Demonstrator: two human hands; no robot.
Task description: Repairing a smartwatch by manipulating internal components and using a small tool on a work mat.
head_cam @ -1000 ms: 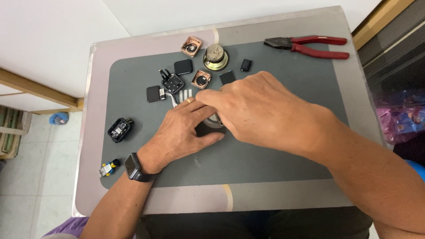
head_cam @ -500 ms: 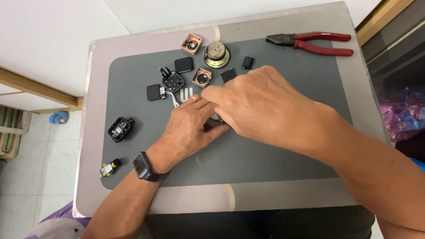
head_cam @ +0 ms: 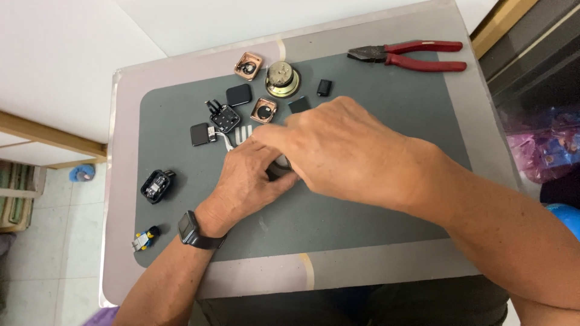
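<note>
Pliers point(head_cam: 411, 55) lie behind the hands point(head_cam: 302, 163); toy figure point(head_cam: 145, 238) front left.

I have one view only, from the head camera, looking steeply down and forward onto the bench point(head_cam: 362, 265). It sits close: my forearms enter from the lower edge, and the fingers point(head_cam: 269, 136) meet near the frame's centre. Beyond the fingers the bench's far edge shows; left of them, floor.
</note>
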